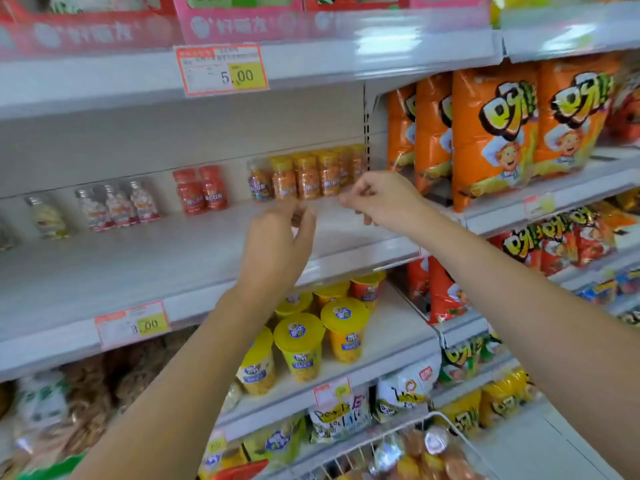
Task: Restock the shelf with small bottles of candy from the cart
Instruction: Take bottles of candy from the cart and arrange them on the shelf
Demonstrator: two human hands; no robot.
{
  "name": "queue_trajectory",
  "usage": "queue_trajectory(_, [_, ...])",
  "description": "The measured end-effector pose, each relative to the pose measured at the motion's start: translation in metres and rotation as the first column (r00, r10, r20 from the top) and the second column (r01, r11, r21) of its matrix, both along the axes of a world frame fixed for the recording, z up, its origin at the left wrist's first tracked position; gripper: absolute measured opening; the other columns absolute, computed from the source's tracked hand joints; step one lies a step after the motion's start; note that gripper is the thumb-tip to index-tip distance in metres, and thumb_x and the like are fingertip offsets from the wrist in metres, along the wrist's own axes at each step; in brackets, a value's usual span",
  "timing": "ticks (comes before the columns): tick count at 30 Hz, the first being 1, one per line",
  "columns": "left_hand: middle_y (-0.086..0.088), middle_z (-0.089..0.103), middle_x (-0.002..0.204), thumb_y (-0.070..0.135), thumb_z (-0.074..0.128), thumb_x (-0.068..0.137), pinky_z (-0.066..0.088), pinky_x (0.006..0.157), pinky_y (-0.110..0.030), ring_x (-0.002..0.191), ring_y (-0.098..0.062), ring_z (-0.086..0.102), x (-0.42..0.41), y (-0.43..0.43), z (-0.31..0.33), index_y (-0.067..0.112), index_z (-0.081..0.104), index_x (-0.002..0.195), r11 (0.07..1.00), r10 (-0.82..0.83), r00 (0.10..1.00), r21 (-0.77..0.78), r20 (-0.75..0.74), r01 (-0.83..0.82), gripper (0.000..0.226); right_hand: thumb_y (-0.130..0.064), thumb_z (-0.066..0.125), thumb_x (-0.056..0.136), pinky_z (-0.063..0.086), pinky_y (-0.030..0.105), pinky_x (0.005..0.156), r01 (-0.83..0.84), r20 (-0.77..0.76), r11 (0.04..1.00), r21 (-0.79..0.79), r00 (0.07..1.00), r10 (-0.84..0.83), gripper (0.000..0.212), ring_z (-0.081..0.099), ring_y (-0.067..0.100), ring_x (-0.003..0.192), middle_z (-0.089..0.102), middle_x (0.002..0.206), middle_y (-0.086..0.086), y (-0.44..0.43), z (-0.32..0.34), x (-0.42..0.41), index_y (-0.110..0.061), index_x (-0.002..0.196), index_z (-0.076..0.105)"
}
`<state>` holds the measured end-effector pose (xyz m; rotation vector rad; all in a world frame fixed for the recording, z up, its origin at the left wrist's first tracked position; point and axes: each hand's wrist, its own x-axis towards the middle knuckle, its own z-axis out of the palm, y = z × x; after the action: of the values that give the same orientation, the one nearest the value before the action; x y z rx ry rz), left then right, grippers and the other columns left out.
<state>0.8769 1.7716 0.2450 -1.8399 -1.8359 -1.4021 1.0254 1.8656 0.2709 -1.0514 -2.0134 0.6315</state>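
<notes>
Shelf (138, 265) w/ 2 red btls (201, 192)

1. Orange bottles (308, 176) stand in a row at the back of the shelf (138, 268), near its right end.
2. Red bottles (201, 190) and clear bottles (117, 207) stand further left, in separate groups.
3. The left hand (280, 237) and right hand (377, 199), just in front of the orange bottles, each pinch a blurred clear film (323, 202) between them.
4. A cart (431, 414) corner shows at lower right.
</notes>
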Motion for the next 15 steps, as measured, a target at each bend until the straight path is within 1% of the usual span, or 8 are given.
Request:
queue_trajectory(1, [-0.002, 0.064, 0.076, 0.032, 0.047, 0.096, 0.041, 0.063, -0.03, 0.073, -0.02, 0.059, 0.01, -0.021, -0.009, 0.009, 0.06, 0.079, 0.999, -0.043, 0.999, 0.024, 0.002, 0.043, 0.031, -0.03, 0.065, 0.088, 0.041, 0.016, 0.05, -0.001, -0.007, 0.999, 0.032, 1.0, 0.001, 0.027, 0.05, 0.002, 0.047, 0.057, 0.061, -0.001, -0.018, -0.006, 0.009, -0.013, 0.07, 0.054])
queue_trajectory(2, [-0.006, 0.062, 0.07, 0.036, 0.044, 0.095, 0.04, 0.061, -0.033, 0.067, -0.022, 0.057, 0.017, -0.039, -0.02, 0.007, 0.056, 0.072, 0.997, -0.076, 0.997, 0.01, -0.002, 0.076, 0.039, -0.031, 0.065, 0.088, 0.036, 0.018, 0.047, 0.005, 0.001, 0.998, 0.058, 1.0, -0.005, 0.034, 0.044, 0.002, 0.042, 0.053, 0.056, 0.002, -0.036, -0.014, 0.018, -0.01, 0.064, 0.051])
queue_trajectory(4, [-0.009, 0.051, 0.057, 0.039, 0.041, 0.093, 0.032, 0.054, -0.034, 0.055, -0.023, 0.045, 0.029, -0.067, -0.05, 0.005, 0.047, 0.061, 0.991, -0.115, 0.993, -0.074, -0.009, 0.114, 0.048, -0.033, 0.063, 0.089, 0.028, 0.029, 0.052, 0.019, 0.066, 0.994, 0.103, 0.997, -0.026, 0.045, 0.038, 0.009, 0.046, 0.045, 0.054, 0.009, -0.067, -0.034, 0.034, 0.0, 0.06, 0.05])
queue_trajectory(5, [-0.009, 0.045, 0.053, 0.041, 0.041, 0.093, 0.026, 0.051, -0.033, 0.051, -0.022, 0.039, 0.035, -0.08, -0.067, 0.005, 0.044, 0.058, 0.984, -0.134, 0.991, -0.122, -0.004, 0.133, 0.05, -0.035, 0.063, 0.089, 0.025, 0.032, 0.054, 0.012, 0.111, 0.994, 0.108, 0.994, -0.024, 0.048, 0.037, 0.011, 0.048, 0.043, 0.054, 0.01, -0.08, -0.046, 0.042, 0.001, 0.059, 0.051])
queue_trajectory(8, [-0.008, 0.035, 0.05, 0.04, 0.047, 0.096, 0.02, 0.048, -0.031, 0.048, -0.018, 0.032, 0.05, -0.108, -0.12, 0.003, 0.042, 0.057, 0.926, -0.167, 0.982, -0.328, 0.088, 0.187, 0.054, -0.038, 0.061, 0.09, 0.029, 0.028, 0.051, -0.005, 0.218, 0.999, -0.053, 0.976, 0.016, 0.045, 0.039, 0.01, 0.046, 0.046, 0.053, 0.007, -0.109, -0.097, 0.069, -0.007, 0.059, 0.05])
queue_trajectory(11, [0.001, 0.041, 0.055, 0.035, 0.051, 0.095, 0.027, 0.05, -0.026, 0.05, -0.011, 0.039, 0.058, -0.125, -0.187, 0.012, 0.047, 0.063, 0.769, -0.124, 0.98, -0.609, 0.154, 0.193, 0.04, -0.037, 0.059, 0.091, 0.038, 0.029, 0.057, 0.051, 0.32, 0.966, -0.255, 0.947, 0.034, 0.043, 0.053, 0.02, 0.061, 0.059, 0.072, 0.019, -0.128, -0.159, 0.092, 0.003, 0.077, 0.057])
queue_trajectory(13, [0.004, 0.053, 0.068, 0.032, 0.052, 0.094, 0.038, 0.058, -0.026, 0.062, -0.012, 0.051, 0.06, -0.137, -0.231, 0.016, 0.054, 0.074, 0.624, -0.08, 0.984, -0.762, 0.16, 0.175, 0.026, -0.037, 0.059, 0.092, 0.042, 0.031, 0.065, 0.103, 0.405, 0.917, -0.385, 0.912, 0.067, 0.034, 0.058, 0.022, 0.077, 0.06, 0.082, 0.009, -0.14, -0.201, 0.106, -0.004, 0.089, 0.06])
queue_trajectory(15, [-0.002, 0.061, 0.085, 0.027, 0.05, 0.094, 0.044, 0.067, -0.028, 0.076, -0.02, 0.058, 0.062, -0.15, -0.269, 0.015, 0.057, 0.087, 0.48, -0.093, 0.983, -0.858, 0.158, 0.183, 0.015, -0.036, 0.061, 0.091, 0.044, 0.031, 0.074, 0.166, 0.468, 0.861, -0.481, 0.879, 0.092, 0.032, 0.059, 0.023, 0.096, 0.059, 0.102, 0.002, -0.154, -0.239, 0.115, -0.01, 0.109, 0.059])
